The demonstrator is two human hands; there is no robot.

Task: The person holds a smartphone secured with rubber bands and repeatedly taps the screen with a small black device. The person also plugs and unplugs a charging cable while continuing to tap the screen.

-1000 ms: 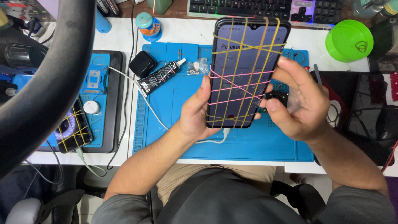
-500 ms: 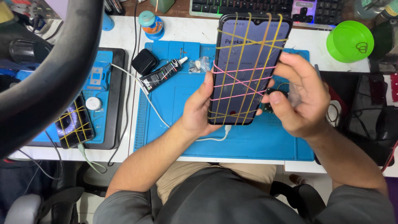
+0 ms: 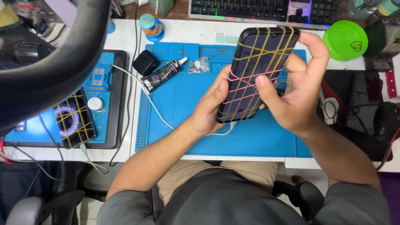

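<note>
A white counter (image 3: 125,150) carries a blue work mat (image 3: 187,125); a backlit keyboard (image 3: 258,9) lines its far edge, a grey chair arm (image 3: 25,208) sits lower left, under even light

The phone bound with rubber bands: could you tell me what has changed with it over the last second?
The phone has tilted rightward; the right hand shifted up its right edge to the top corner. The left hand still grips its left edge; the glue tube stayed put.
</note>
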